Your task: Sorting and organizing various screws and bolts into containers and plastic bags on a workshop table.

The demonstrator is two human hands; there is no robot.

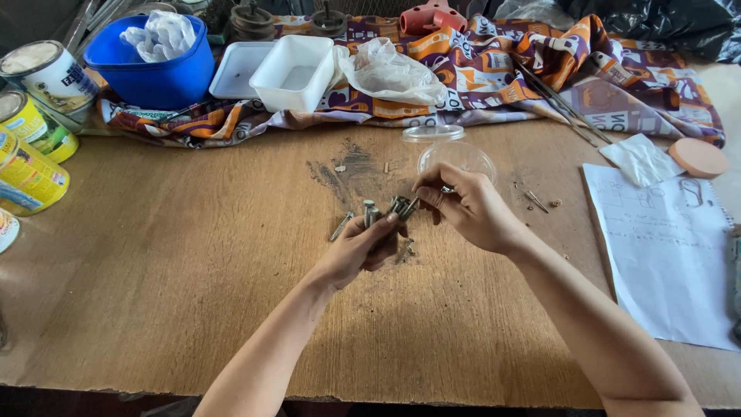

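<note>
Screws (pixel 386 210) sit bunched in left hand (pixel 361 249), fingers curled round them, above mid desk (pixel 170 262). Right hand (pixel 467 207) pinches one screw (pixel 409 205) at thumb & forefinger — clear plastic cup (pixel 457 158) just behind.

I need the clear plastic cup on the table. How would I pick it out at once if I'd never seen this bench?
Start at the patterned orange and purple cloth along the far edge of the wooden table. Just in front of it, beyond the right hand, lies a clear plastic cup. It is the only see-through container; the white tubs and blue bowl nearby are opaque.
</note>
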